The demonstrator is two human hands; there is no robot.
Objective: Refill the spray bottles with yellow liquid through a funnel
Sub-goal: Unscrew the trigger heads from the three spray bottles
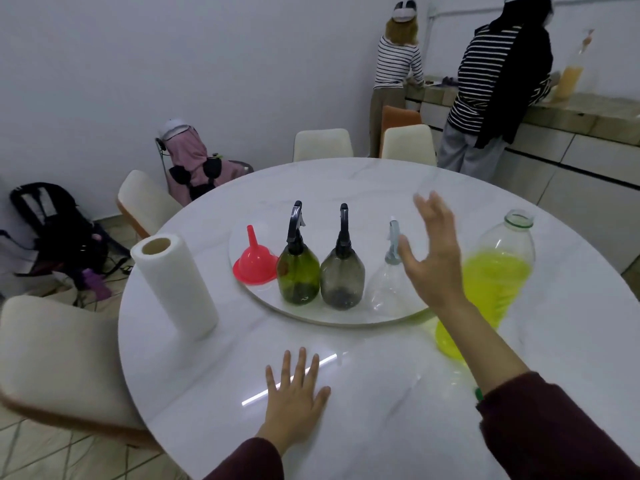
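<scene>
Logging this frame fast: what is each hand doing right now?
Left hand: open, flat on the table.
Right hand: open, fingers spread, raised in front of the clear spray bottle, holding nothing.

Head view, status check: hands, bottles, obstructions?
Left hand flat on white marble table. Right hand open, raised beside clear plastic spray bottle. Bottles capped; nothing blocking.

Red funnel [254, 265] mouth-down on the turntable's left, green spray bottle [298, 275], smoky grey spray bottle [342, 277] and clear spray bottle [388, 289] upright in a row, seemingly empty, uncapped large bottle [498, 271] of yellow liquid at right.
</scene>
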